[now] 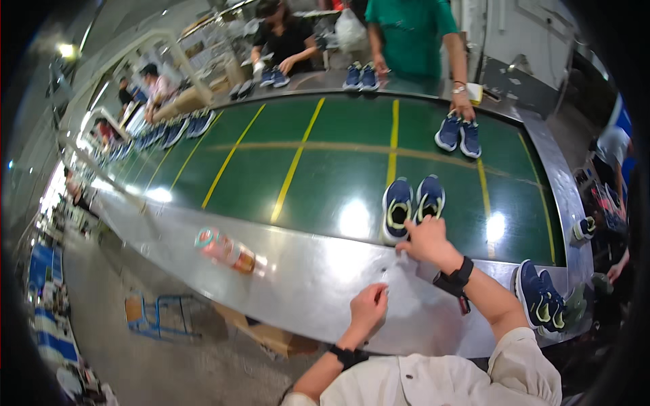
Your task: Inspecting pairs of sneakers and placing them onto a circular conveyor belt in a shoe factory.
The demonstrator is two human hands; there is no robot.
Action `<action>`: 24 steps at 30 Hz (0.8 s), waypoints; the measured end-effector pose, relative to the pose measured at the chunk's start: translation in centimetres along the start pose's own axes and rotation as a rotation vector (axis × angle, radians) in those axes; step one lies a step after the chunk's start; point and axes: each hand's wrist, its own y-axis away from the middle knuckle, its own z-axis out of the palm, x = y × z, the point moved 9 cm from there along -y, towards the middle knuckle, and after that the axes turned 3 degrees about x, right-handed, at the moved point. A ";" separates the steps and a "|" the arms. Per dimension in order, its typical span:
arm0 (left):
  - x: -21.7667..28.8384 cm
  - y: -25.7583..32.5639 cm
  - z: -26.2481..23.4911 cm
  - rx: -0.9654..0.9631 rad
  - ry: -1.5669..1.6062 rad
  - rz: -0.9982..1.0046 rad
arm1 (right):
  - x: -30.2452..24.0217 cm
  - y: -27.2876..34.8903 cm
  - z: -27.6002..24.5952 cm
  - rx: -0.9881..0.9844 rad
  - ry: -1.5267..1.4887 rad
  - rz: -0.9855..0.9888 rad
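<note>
The right hand (430, 241) touches the heels (392, 237) of the shoes (391, 195) at its eleven o'clock, grip unclear; the left hand (369, 310) curls narrow. Probably light, soft-topped; best held there.

R fingers (412, 231) at navy shoes (429, 193), prob. touching.

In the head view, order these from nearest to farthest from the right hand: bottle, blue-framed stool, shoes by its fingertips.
1. Shoes: right at the right hand, on the green belt.
2. Bottle: left, on the metal ledge.
3. Blue-framed stool: farther left, on the floor.
</note>
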 end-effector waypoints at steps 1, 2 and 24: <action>-0.3 0.1 0.3 -0.018 -0.005 -0.023 | 0.3 0.0 -0.1 0.062 -0.028 -0.001; -0.3 0.1 0.4 0.000 0.003 -0.006 | 0.6 -0.2 0.1 0.090 -0.082 -0.016; -1.1 2.8 4.5 -0.229 0.775 -0.616 | 2.7 20.3 -2.2 0.617 -0.961 0.186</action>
